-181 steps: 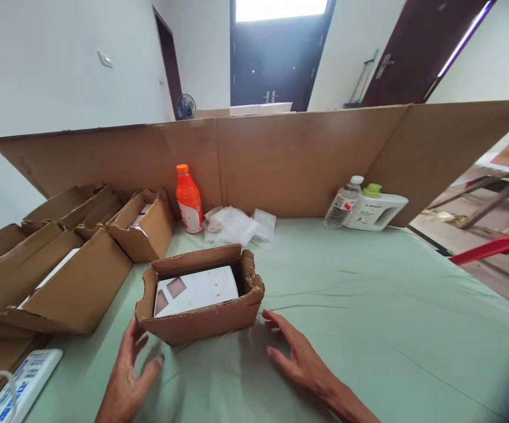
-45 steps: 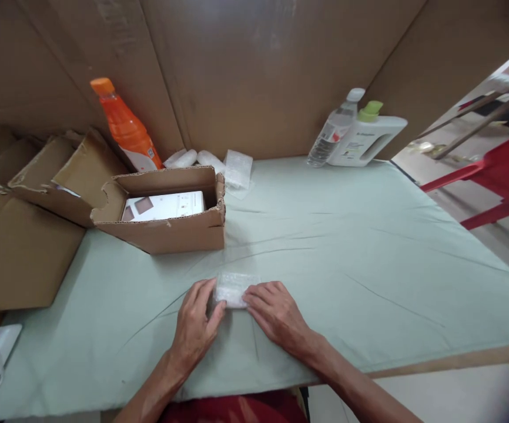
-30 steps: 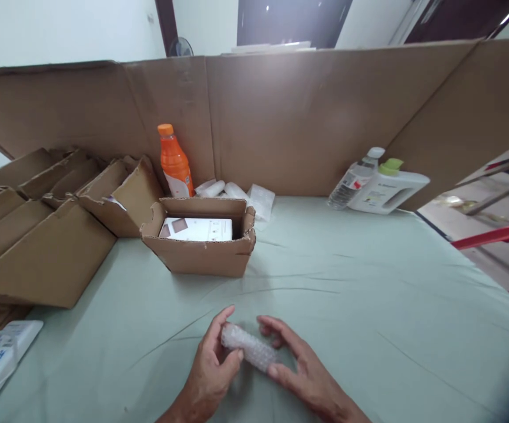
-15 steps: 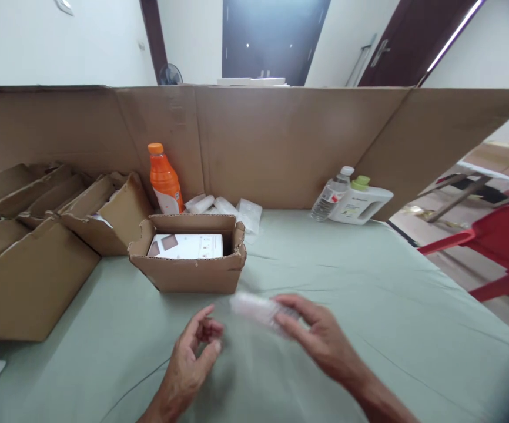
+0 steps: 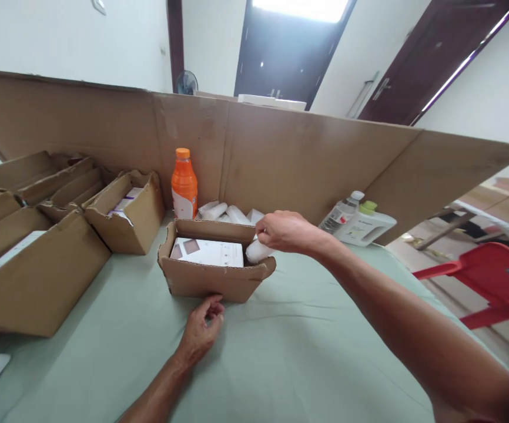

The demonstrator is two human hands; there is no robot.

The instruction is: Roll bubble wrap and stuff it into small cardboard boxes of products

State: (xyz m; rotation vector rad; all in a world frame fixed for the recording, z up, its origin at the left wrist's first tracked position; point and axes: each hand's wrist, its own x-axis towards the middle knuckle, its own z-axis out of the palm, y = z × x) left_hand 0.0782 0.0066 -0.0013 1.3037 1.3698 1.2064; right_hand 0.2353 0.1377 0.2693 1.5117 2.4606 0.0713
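A small open cardboard box [image 5: 213,282] stands in front of me, with a white printed carton [image 5: 210,251] inside. At the box's right end my right hand [image 5: 278,231] pinches a translucent white roll of bubble wrap [image 5: 258,251], part of it down inside the box beside the carton. The tips of the right fingers are partly hidden. My left hand [image 5: 202,329] rests by the lower front of the box, its fingers loosely curled and apart, with nothing in them. Its fingertips appear to touch the box's front or lie just beside it.
Behind the box lie more translucent white rolls [image 5: 237,215] and an orange bottle [image 5: 184,183]. Several larger cardboard boxes [image 5: 56,270] stand at left. A clear bottle [image 5: 341,212] and a white jug [image 5: 364,226] lean against the cardboard wall [image 5: 316,158]. A red chair [image 5: 492,273] is at right.
My right hand has carried the bubble wrap roll forward and over to the box's right end, lowering it partly inside. My left hand has moved close to the box's front. The view has tilted.
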